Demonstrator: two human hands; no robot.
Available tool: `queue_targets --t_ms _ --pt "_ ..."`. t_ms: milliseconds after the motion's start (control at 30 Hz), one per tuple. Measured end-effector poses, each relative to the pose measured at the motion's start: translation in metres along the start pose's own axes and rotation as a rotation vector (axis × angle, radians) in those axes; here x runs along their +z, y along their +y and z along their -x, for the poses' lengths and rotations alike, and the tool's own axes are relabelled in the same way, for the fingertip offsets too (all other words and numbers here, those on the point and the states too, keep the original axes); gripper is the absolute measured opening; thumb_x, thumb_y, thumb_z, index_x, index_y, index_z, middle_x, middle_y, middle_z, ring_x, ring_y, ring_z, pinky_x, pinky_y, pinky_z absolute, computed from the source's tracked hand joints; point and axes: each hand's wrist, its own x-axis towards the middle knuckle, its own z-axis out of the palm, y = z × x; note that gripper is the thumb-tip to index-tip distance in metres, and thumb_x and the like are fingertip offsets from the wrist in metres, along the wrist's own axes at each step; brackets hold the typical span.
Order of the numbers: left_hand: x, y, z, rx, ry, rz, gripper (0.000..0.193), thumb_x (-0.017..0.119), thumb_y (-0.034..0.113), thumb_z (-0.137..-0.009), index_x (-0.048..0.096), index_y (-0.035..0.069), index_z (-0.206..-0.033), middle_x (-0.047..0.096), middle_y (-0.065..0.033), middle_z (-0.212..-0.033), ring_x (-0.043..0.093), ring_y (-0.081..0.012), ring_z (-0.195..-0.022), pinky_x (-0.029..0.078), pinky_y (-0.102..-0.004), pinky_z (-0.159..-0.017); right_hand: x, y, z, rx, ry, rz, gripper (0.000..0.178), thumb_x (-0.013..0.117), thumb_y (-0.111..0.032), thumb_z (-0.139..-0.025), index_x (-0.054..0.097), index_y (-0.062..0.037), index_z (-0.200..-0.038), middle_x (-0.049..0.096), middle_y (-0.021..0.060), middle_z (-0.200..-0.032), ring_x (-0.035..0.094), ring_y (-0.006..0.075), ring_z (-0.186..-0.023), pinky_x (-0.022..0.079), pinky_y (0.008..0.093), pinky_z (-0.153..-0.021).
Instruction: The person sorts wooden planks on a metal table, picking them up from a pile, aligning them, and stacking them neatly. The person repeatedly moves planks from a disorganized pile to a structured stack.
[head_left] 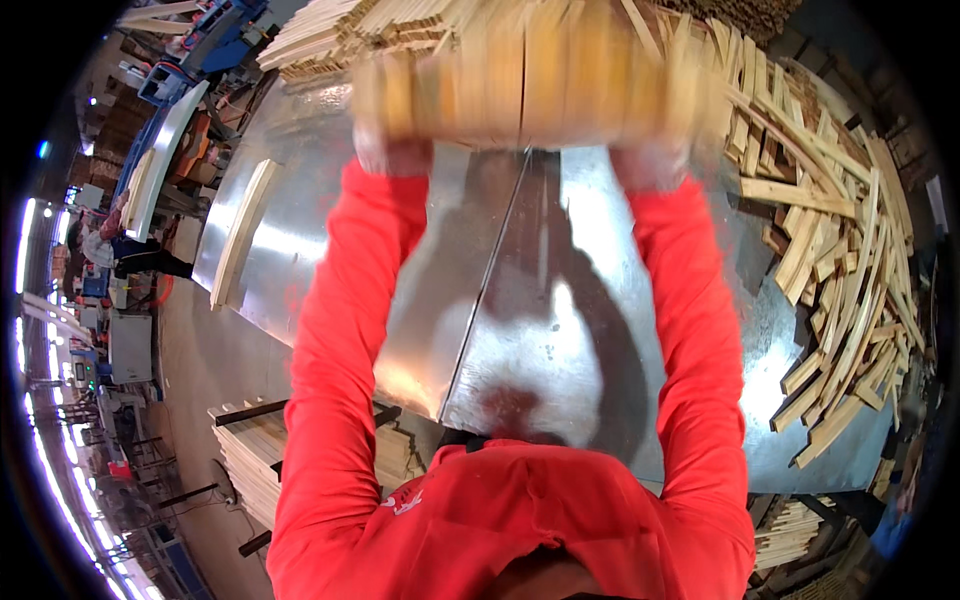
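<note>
Both my arms, in red sleeves, stretch forward over a shiny metal table (440,330). Between my hands is a bundle of wooden strips (540,85), smeared by motion. My left hand (393,155) grips it at the left end, and my right hand (650,165) at the right end. Both hands look covered by pale gloves, with the fingers mostly hidden behind the wood. The bundle is raised over the far part of the table, in front of a stack of wooden strips (325,40).
Loose, tangled wooden strips (850,290) cover the table's right side. A few strips (243,235) lie at its left edge. Below the table's near left are stacked boards (250,455). Blue machinery (170,80) and another person (100,245) are farther left.
</note>
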Motion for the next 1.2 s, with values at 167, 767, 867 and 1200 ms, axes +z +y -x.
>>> queue_targets --t_ms 167,767,867,1200 --pt "-0.123 -0.088 0.111 -0.76 -0.296 0.136 0.077 0.068 0.004 -0.083 0.027 0.008 -0.147 0.053 -0.0114 -0.133 0.056 -0.0243 -0.113 0.046 -0.0374 -0.098 0.015 -0.101 0.157 1.161 -0.686 -0.9 0.092 0.07 -0.013 -0.079 0.009 -0.0019 -0.147 0.051 0.0187 -0.13 0.053 0.0287 -0.112 0.043 0.0369 -0.096" --pt "-0.518 -0.027 0.162 -0.652 0.0 -0.843 0.07 0.065 0.036 -0.087 0.039 0.003 -0.143 0.04 -0.0199 -0.145 0.036 -0.0301 -0.137 0.031 -0.0353 -0.111 0.218 -0.424 0.274 1.261 -1.171 -0.693 0.118 0.072 -0.031 -0.081 -0.022 -0.0092 -0.148 0.047 0.0198 -0.14 0.048 0.0292 -0.127 0.036 0.0286 -0.104" --pt "-0.572 -0.005 0.139 -0.607 0.065 -1.074 0.071 0.063 0.044 -0.087 0.042 0.004 -0.141 0.045 -0.0233 -0.139 0.039 -0.0348 -0.134 0.032 -0.0378 -0.11 0.269 -0.474 0.262 1.02 -1.391 -0.47 0.117 0.063 -0.049 -0.082 -0.024 -0.0045 -0.146 0.05 0.0309 -0.132 0.051 0.0382 -0.123 0.038 0.0304 -0.103" --pt "-0.664 0.074 0.109 -0.141 0.582 -1.377 0.062 0.073 0.025 -0.082 0.049 0.001 -0.134 0.053 -0.0211 -0.129 0.052 -0.033 -0.121 0.041 -0.0371 -0.104 0.429 -0.605 0.266 1.011 -1.489 -0.482 0.12 0.066 -0.048 -0.078 -0.023 -0.0066 -0.147 0.056 0.0282 -0.125 0.062 0.0379 -0.104 0.051 0.0369 -0.089"
